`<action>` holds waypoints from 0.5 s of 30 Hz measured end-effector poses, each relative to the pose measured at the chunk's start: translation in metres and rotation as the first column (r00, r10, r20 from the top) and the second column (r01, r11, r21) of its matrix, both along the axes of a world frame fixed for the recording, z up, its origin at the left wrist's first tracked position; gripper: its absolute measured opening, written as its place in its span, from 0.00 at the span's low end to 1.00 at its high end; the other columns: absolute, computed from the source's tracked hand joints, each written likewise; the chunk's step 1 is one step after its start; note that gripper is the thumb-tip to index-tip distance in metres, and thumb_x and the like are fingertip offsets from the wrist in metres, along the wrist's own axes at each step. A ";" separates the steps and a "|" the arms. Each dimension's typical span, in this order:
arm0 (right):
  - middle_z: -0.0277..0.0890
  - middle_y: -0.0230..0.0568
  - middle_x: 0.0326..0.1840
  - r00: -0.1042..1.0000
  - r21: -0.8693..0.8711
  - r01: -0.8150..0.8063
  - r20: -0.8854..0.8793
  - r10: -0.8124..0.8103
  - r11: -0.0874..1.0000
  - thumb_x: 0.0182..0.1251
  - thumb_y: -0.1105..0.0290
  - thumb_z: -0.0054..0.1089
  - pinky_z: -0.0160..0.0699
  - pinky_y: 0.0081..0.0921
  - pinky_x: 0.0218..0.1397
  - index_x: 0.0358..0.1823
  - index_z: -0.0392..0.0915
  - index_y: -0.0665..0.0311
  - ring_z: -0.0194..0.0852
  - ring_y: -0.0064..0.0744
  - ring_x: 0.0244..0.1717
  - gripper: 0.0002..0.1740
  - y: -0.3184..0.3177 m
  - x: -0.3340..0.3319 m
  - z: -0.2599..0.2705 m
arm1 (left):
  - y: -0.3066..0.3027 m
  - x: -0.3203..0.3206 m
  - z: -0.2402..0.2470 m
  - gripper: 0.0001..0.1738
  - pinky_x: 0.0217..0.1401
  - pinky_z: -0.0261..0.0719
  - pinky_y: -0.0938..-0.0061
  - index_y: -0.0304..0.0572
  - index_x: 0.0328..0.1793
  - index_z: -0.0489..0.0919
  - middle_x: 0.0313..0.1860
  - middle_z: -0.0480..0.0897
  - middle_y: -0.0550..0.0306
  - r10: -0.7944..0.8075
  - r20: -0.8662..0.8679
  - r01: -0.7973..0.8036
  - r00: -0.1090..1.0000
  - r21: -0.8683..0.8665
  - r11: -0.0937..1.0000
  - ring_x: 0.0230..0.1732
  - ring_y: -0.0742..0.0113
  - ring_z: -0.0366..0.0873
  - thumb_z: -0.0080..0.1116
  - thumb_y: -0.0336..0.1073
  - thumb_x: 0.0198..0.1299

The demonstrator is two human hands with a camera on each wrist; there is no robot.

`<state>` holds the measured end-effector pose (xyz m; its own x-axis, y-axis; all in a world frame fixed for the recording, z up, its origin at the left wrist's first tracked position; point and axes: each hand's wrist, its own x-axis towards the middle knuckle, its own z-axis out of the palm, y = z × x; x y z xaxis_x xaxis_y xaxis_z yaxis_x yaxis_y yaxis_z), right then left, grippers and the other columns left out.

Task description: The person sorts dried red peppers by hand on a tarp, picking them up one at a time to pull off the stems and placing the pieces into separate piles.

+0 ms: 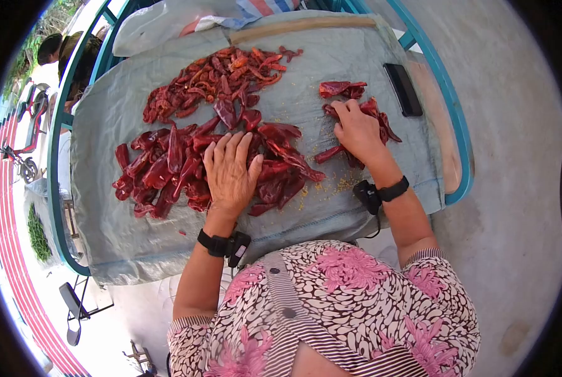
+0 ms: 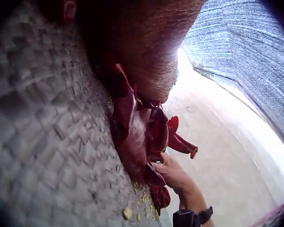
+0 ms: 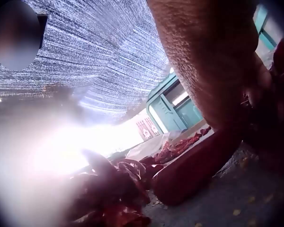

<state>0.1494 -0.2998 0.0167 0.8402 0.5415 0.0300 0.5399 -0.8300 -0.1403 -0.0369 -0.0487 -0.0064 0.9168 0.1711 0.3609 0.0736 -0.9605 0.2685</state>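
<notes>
A pile of glossy dark-red dried peppers lies on the grey-green woven sheet. My left hand rests palm down on the pile's right part, its fingers extended and slightly spread over the peppers. To the right, a smaller loose group of dried peppers surrounds my right hand. The right fingers bend down around peppers there, with the fingertips partly hidden. One long pepper lies beneath that hand in the right wrist view. Behind the main pile is a heap of smaller, shrivelled, brighter red pieces.
Yellow seeds are scattered between the two pepper groups. A black phone lies near the sheet's right side. A teal metal frame edges the surface. A wooden strip lies along the back, beside a striped plastic bag.
</notes>
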 end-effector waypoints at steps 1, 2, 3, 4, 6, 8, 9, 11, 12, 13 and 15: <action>0.77 0.41 0.63 1.000 0.012 -0.011 -0.028 0.012 1.000 0.68 0.65 0.65 0.86 0.48 0.49 0.70 0.72 0.51 0.85 0.56 0.50 0.28 -0.001 0.000 0.000 | 0.000 0.000 0.000 0.27 0.83 0.54 0.52 0.48 0.75 0.76 0.71 0.79 0.56 0.000 0.001 0.000 1.000 -0.004 1.000 0.76 0.54 0.68 0.56 0.48 0.74; 0.78 0.42 0.61 0.998 0.024 -0.024 -0.056 0.025 0.999 0.68 0.65 0.65 0.85 0.48 0.49 0.69 0.73 0.52 0.84 0.57 0.50 0.28 -0.001 0.001 0.001 | 0.001 0.000 -0.001 0.27 0.83 0.54 0.52 0.48 0.75 0.76 0.71 0.79 0.56 0.001 0.002 -0.001 1.000 -0.008 1.000 0.76 0.54 0.68 0.57 0.48 0.73; 0.78 0.43 0.59 0.996 0.121 -0.065 -0.049 0.071 0.991 0.68 0.65 0.65 0.85 0.49 0.46 0.68 0.74 0.54 0.84 0.57 0.48 0.26 -0.003 0.000 0.003 | 0.000 0.000 0.000 0.27 0.83 0.54 0.52 0.48 0.75 0.76 0.71 0.79 0.56 0.001 0.004 -0.001 1.000 -0.010 1.000 0.76 0.54 0.68 0.56 0.48 0.74; 0.79 0.44 0.57 0.992 0.217 -0.105 -0.040 0.116 0.971 0.69 0.65 0.65 0.84 0.51 0.44 0.66 0.74 0.55 0.84 0.57 0.46 0.24 -0.005 -0.003 0.005 | 0.000 0.000 0.000 0.27 0.83 0.54 0.52 0.48 0.75 0.76 0.71 0.79 0.56 0.001 0.005 -0.001 1.000 -0.012 1.000 0.76 0.54 0.68 0.56 0.48 0.74; 0.81 0.44 0.54 0.979 0.392 -0.202 0.059 0.194 0.898 0.71 0.65 0.64 0.83 0.48 0.40 0.64 0.75 0.59 0.84 0.52 0.41 0.21 -0.005 -0.004 0.008 | 0.000 0.000 0.001 0.27 0.83 0.54 0.52 0.48 0.75 0.76 0.71 0.79 0.56 -0.001 0.008 0.001 1.000 -0.013 1.000 0.76 0.54 0.68 0.56 0.48 0.74; 0.84 0.42 0.52 0.944 0.529 -0.325 0.235 0.233 0.784 0.76 0.64 0.62 0.82 0.41 0.36 0.63 0.75 0.61 0.84 0.42 0.34 0.19 -0.005 -0.001 0.011 | 0.001 -0.001 0.001 0.26 0.83 0.54 0.52 0.48 0.75 0.75 0.71 0.79 0.56 -0.005 0.010 0.005 1.000 -0.012 1.000 0.76 0.54 0.68 0.55 0.48 0.75; 0.85 0.40 0.51 0.984 0.672 -0.127 -0.005 0.176 0.730 0.78 0.63 0.61 0.80 0.36 0.35 0.64 0.75 0.63 0.81 0.36 0.31 0.19 -0.002 -0.009 0.024 | 0.001 -0.001 0.001 0.26 0.83 0.54 0.52 0.48 0.75 0.75 0.71 0.79 0.56 -0.002 0.006 0.002 1.000 -0.012 1.000 0.76 0.54 0.68 0.55 0.49 0.75; 0.86 0.38 0.50 0.867 0.758 0.333 -0.480 0.134 0.560 0.82 0.62 0.58 0.77 0.27 0.32 0.65 0.75 0.65 0.77 0.24 0.26 0.18 0.005 -0.033 0.055 | 0.001 0.000 0.001 0.26 0.83 0.54 0.52 0.48 0.75 0.75 0.71 0.78 0.56 -0.001 0.003 0.001 1.000 -0.009 1.000 0.76 0.54 0.68 0.54 0.49 0.76; 0.85 0.36 0.48 0.823 0.773 0.383 -0.535 0.193 0.506 0.83 0.62 0.57 0.76 0.24 0.31 0.65 0.74 0.66 0.75 0.20 0.25 0.19 0.006 -0.036 0.054 | 0.001 0.000 0.000 0.27 0.83 0.54 0.52 0.49 0.75 0.75 0.71 0.78 0.56 0.000 0.000 0.000 1.000 -0.010 1.000 0.76 0.54 0.68 0.54 0.49 0.76; 0.85 0.35 0.47 0.773 0.778 0.436 -0.581 0.255 0.451 0.84 0.62 0.56 0.75 0.21 0.31 0.66 0.74 0.67 0.73 0.16 0.25 0.20 0.008 -0.038 0.052 | 0.001 0.000 0.000 0.27 0.83 0.53 0.52 0.49 0.75 0.75 0.71 0.78 0.56 0.001 -0.004 -0.001 1.000 -0.010 1.000 0.76 0.54 0.68 0.54 0.50 0.76; 0.84 0.34 0.45 0.713 0.758 0.473 -0.629 0.310 0.449 0.84 0.61 0.55 0.73 0.19 0.30 0.66 0.74 0.68 0.71 0.13 0.24 0.20 0.010 -0.042 0.045 | 0.001 -0.001 -0.001 0.27 0.83 0.53 0.52 0.49 0.75 0.75 0.72 0.78 0.56 0.005 -0.016 -0.005 1.000 -0.013 1.000 0.77 0.54 0.68 0.54 0.50 0.75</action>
<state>0.1074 -0.2903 0.0613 0.8708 0.4785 -0.1131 -0.0804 -0.0882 -0.9928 -0.0374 -0.0475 -0.0072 0.9217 0.1799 0.3435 0.0825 -0.9566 0.2796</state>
